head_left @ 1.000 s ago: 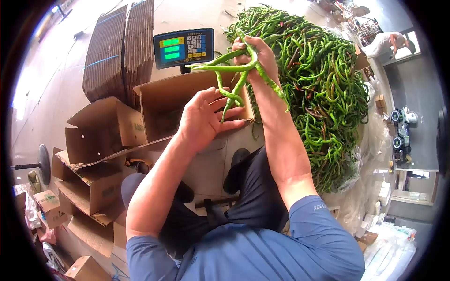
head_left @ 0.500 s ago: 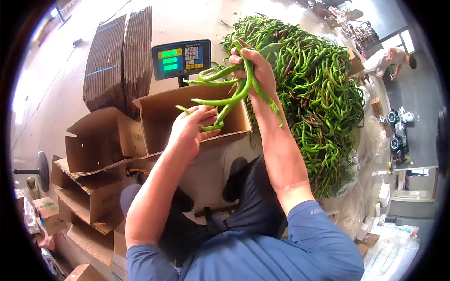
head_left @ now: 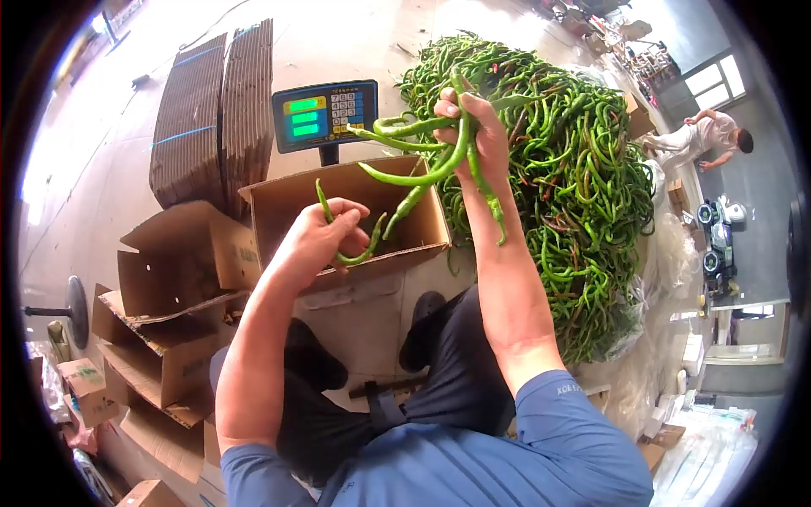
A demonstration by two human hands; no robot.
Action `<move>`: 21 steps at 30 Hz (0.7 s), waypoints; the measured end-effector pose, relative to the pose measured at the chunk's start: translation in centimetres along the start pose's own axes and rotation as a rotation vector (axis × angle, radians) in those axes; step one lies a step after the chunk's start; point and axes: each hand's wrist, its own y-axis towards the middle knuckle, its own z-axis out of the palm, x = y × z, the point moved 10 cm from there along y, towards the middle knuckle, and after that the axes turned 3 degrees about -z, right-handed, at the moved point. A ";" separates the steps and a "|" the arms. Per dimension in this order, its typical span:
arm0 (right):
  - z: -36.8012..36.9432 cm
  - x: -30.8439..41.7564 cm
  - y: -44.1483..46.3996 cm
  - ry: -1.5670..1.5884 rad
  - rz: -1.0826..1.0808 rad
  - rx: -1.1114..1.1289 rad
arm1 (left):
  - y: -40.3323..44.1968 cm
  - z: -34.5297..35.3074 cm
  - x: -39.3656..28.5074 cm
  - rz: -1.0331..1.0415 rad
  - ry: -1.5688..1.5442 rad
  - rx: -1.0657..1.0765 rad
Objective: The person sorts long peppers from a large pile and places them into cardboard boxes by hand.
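My right hand [head_left: 483, 139] is closed around several long green chili peppers [head_left: 418, 179], whose ends fan out to the left and hang down past the wrist. Lower and to the left, my left hand [head_left: 317, 239] grips a single curved green chili pepper [head_left: 369, 248], its two ends sticking out on either side of the fingers. Beneath both hands stands an open cardboard box [head_left: 291, 198]; the part of its inside that shows is bare brown card. A large heap of green chili peppers [head_left: 562, 182] lies right beside my right forearm.
A scale display [head_left: 326, 117] with lit green readouts stands behind the box. Flattened cartons [head_left: 190, 118] are stacked at the back left, and open boxes [head_left: 173, 355] sit at my left. Clear plastic sheeting [head_left: 672, 262] edges the heap. Another person [head_left: 701, 139] is far right.
My left hand has drawn down and left, away from the bunch, with one chili pepper in it. My right hand has shifted slightly right and down, still holding the others.
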 end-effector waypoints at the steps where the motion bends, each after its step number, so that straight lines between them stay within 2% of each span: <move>1: 0.2 0.3 -0.2 -0.004 0.003 0.026 | 0.1 -0.3 0.1 0.000 0.129 -0.036; 4: 1.2 0.8 -0.8 -0.066 0.012 0.117 | 1.0 -2.9 1.3 -0.071 0.524 -0.168; 7: 2.0 0.8 -1.5 -0.217 0.015 0.102 | 0.9 -3.9 0.0 0.251 1.020 -0.346; 8: 2.0 1.0 -1.9 -0.294 0.005 0.066 | 1.1 -4.8 0.5 0.222 0.957 -0.372; 9: 2.6 0.8 -2.3 -0.334 0.016 0.074 | 0.8 -5.4 -0.8 0.299 0.902 -0.473; 11: 3.4 0.3 -2.8 -0.411 0.040 0.088 | -2.1 -4.0 -5.7 0.458 0.368 -0.389; 13: 4.6 -0.5 -3.0 -0.333 0.070 0.141 | -4.9 -1.7 -9.1 0.660 0.263 -0.408; 14: 5.0 -1.0 -3.0 -0.405 0.069 0.142 | -5.4 0.1 -9.5 0.680 0.382 -0.412; 15: 5.4 -1.5 -3.1 -0.477 0.069 0.144 | -5.8 1.8 -9.8 0.697 0.500 -0.417; 17: 6.3 -2.4 -3.3 -0.559 0.095 0.110 | -4.5 4.3 -8.5 0.618 0.444 -0.322; 18: 6.9 -2.6 -3.5 -0.681 0.076 0.115 | -4.2 4.8 -8.4 0.636 0.441 -0.331; 19: 7.5 -2.9 -3.6 -0.803 0.052 0.118 | -3.5 4.7 -7.7 0.548 0.392 -0.322; 21: 9.2 -3.0 -4.1 -1.075 -0.126 0.109 | -2.3 4.6 -6.8 0.515 0.285 -0.244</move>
